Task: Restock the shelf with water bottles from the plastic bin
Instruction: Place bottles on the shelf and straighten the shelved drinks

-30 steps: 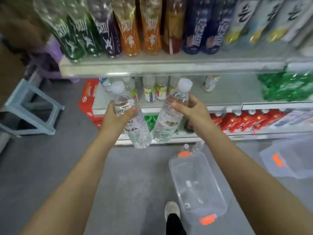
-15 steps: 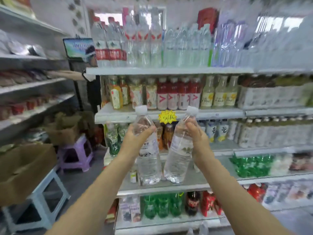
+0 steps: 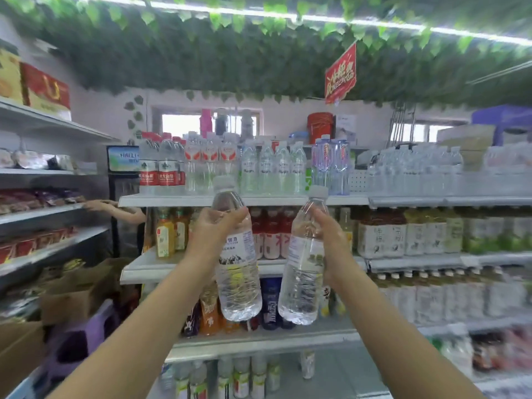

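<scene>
Two water bottles (image 3: 237,254) held upright, one gripped in each hand: left hand (image 3: 214,231), right hand (image 3: 331,243). Raise caps clear of top shelf (image 3: 244,200) edge; seat beside standing water rows.

The top shelf (image 3: 259,200) carries rows of upright water bottles (image 3: 267,168).

It was a small grocery shop; tiered metal shelves (image 3: 243,200) held rows of bottled drinks (image 3: 270,168); a red promotional sign (image 3: 340,74) hung overhead.
</scene>
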